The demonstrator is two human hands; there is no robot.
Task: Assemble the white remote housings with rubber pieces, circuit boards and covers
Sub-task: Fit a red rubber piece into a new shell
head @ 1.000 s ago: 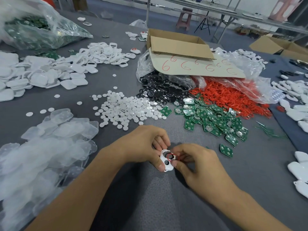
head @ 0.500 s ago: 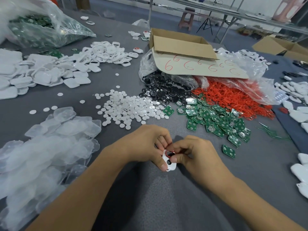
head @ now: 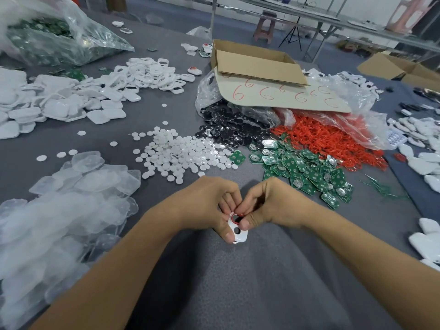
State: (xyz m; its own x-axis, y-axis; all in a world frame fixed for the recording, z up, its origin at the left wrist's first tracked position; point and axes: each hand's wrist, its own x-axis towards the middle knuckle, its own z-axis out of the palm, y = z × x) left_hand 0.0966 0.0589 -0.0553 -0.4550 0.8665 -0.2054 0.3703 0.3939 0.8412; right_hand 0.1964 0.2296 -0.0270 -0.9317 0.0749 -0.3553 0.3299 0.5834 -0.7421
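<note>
1. White plastic is what you have between your hands: one remote housing held low at the centre, above the grey desk.
2. Your left hand has its grip clamped on the housing, thumb along the left edge.
3. Your right hand pinches a red rubber piece at the housing's top edge, thumb pressed on the face; that grip is closed too.
4. Two dark round openings show in the housing's face.
5. Green circuit boards lie scattered just beyond your right hand.
6. White discs are heaped beyond your left hand.
7. Red rubber rings spill from a bag behind the boards.
8. Clear covers are piled at your left.
</note>
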